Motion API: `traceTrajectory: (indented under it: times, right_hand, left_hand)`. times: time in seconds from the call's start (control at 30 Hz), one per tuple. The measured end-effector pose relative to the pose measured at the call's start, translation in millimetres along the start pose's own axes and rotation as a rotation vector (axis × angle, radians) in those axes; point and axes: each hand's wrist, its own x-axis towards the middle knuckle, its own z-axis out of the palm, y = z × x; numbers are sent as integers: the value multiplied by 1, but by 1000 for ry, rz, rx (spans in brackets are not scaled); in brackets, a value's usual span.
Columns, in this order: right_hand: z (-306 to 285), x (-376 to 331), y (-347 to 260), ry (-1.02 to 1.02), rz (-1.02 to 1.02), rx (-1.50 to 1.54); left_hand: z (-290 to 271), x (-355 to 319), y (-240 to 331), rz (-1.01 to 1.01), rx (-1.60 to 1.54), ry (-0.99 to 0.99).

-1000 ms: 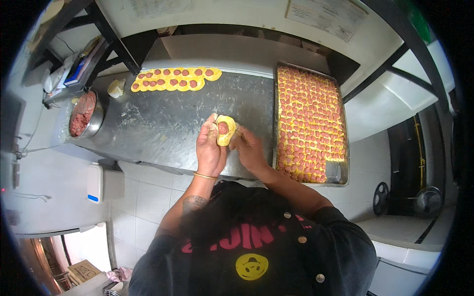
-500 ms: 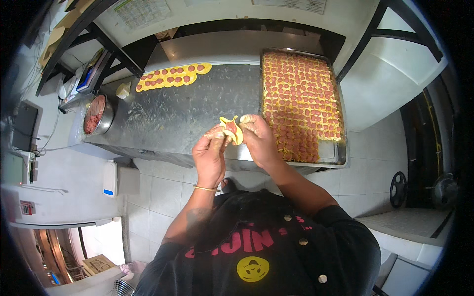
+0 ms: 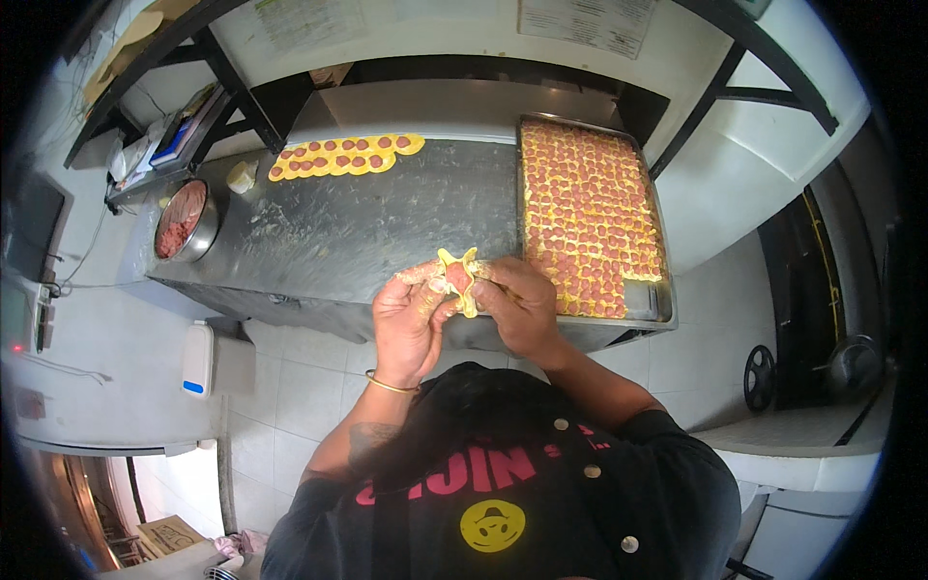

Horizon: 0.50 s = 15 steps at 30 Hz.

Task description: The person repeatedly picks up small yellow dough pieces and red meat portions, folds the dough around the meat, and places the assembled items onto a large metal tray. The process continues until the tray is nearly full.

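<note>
1. Head view, looking down from where the person stands: the metal table (image 3: 387,217) runs crosswise, its front edge (image 3: 253,296) bowing with the lens, and both hands work over that near edge, close to the dark shirt (image 3: 483,416).
2. Beyond the hands, a broad white-smudged stretch of tabletop reaches back to two overlapping rows of yellow rounds (image 3: 338,161), each dotted with pink, so there is room to move forward and to the left.
3. On the right it's tighter: the large metal tray (image 3: 667,302), packed with rows of finished pieces (image 3: 585,208), has its near left corner hidden behind the right hand (image 3: 522,307). Whether the two touch, I can't tell. A patch of tray metal shows at the near right corner.
4. Over at the far left of the table stands a metal bowl (image 3: 205,232) of pink meat (image 3: 177,235), well apart from the left hand (image 3: 408,321).
5. Between the two sets of fingertips sits one yellow wrapper (image 3: 470,302), held up with pink filling (image 3: 457,277) showing in its middle.
6. Both hands are closed on it, the left pinching its left side, the right pinching its right; its far end spreads into two points, and its near end sticks out between the thumbs.
</note>
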Motion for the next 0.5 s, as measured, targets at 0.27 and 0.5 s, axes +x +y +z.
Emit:
traceTrajectory:
  times: [0.27,0.5]
  right_hand:
    - [48,5,-15,-41,-90,-177]
    - [75,2,-11,153,170,152]
  left_hand:
    - [-30,2,45,32,28,-128]
    - [-53,20,60,-12,78,-392]
